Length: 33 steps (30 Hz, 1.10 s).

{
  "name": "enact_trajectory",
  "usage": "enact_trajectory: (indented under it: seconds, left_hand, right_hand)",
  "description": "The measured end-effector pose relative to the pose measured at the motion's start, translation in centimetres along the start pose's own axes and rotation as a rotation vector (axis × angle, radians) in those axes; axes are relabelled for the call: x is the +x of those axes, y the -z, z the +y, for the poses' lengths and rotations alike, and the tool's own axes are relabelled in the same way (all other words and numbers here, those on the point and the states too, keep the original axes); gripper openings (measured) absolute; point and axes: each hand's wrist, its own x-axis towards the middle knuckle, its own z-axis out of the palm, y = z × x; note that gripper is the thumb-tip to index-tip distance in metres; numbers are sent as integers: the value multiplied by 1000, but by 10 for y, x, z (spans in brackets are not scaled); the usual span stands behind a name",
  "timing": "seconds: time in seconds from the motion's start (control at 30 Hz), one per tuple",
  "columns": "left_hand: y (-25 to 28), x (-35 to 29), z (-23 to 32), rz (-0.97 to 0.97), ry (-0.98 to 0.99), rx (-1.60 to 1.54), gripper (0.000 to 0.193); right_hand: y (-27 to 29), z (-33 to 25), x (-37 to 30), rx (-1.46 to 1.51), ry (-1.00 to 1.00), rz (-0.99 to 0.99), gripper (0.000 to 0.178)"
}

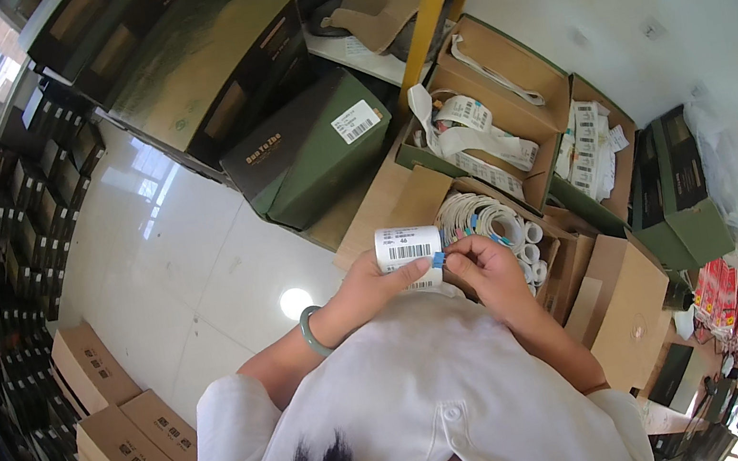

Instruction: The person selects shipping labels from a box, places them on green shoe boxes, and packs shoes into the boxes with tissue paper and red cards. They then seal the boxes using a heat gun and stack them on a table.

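Observation:
A roll of white barcode labels (406,239) is held up in front of my chest. My left hand (362,297) is closed around it, thumb lying across the front, with a green bangle (310,332) on that wrist. At the roll's right edge sits a small blue tab (438,260), close to my left thumb tip. My right hand (488,269) pinches at this tab with thumb and forefinger. Just beyond that hand, a cardboard carton holds many rolled label strips (481,216), some standing on end.
Beyond the carton, an open box (497,65) holds loose label strips, and another (624,180) holds label sheets. Dark green boxes (308,148) stack ahead-left. A yellow post (435,8) rises behind. Brown cartons (138,450) stand on the tiled floor at left, near shelves of boxes (21,228).

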Motion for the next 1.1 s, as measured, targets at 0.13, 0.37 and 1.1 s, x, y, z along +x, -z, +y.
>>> enact_trajectory:
  seconds: [0.13,0.37,1.1]
  left_hand:
    - [-3,5,-10,-25,-74,-35,31]
    - [-9,8,0,-215,44,-94,34]
    - [-33,39,8,-224,68,-403,48]
  right_hand:
    - [2,-5,-2,-80,24,43,14]
    - [7,-8,-24,103,-19,97,17]
    - [79,179,9,-643,176,653,35]
